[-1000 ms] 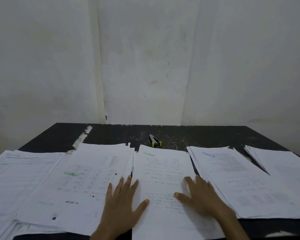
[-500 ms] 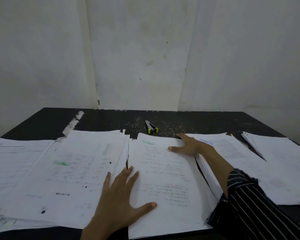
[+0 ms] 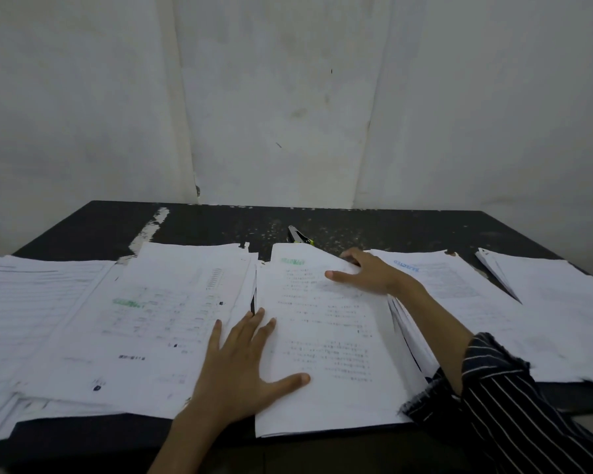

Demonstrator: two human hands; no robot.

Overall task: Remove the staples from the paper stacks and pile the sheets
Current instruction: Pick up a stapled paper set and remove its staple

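The left hand (image 3: 243,367) lies flat with fingers spread wide, palm down across the gap between two paper stacks; its thumb stretches right onto the near part of the middle stack (image 3: 326,340), while the fingers point toward the far side and rest partly on the stack to the left (image 3: 144,323); it grips nothing, only presses down. The right hand (image 3: 367,273) reaches to the far right corner of that middle stack; its thumb lies on top of the page and its fingers curl round the corner, which lifts slightly off the pile; whether the fingers pinch one sheet or several I cannot tell. A dark striped sleeve (image 3: 507,405) covers the right forearm near the right edge of the stack.

The middle stack sits at the near edge of the black desk (image 3: 93,224), its near end hanging just past it; the top page carries faint printed lines and a green mark near the far end. The left stack shows a green smear and a table of print; another pile (image 3: 24,302) lies further left, overlapped by it. To the right lies a stack with a blue mark (image 3: 459,295), and beyond it one more pile (image 3: 555,289). A small black and yellow tool (image 3: 298,235) rests on the desk just beyond the middle stack.
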